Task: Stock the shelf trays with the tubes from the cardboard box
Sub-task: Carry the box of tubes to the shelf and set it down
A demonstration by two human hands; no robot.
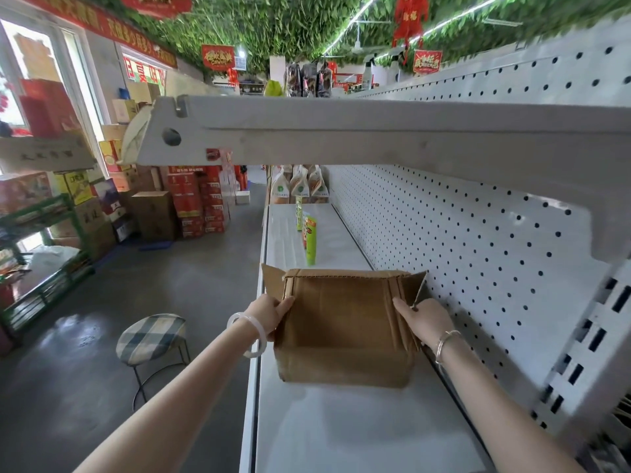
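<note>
An open brown cardboard box [341, 322] sits on the white shelf [341, 431] in front of me, its flaps folded out; what I see of its inside shows no tubes. My left hand [271, 312] grips the box's left wall, thumb inside. My right hand [425, 319] holds the right wall, fingers over its edge. Beyond the box, green tubes [310, 238] stand in a row along the shelf, leading away from me.
A white shelf board [375, 131] hangs overhead and a pegboard back wall [478, 240] runs along the right. Bagged goods [300, 189] stand at the shelf's far end. On the aisle floor to the left are a checked stool [150, 336] and stacked cartons [191, 203].
</note>
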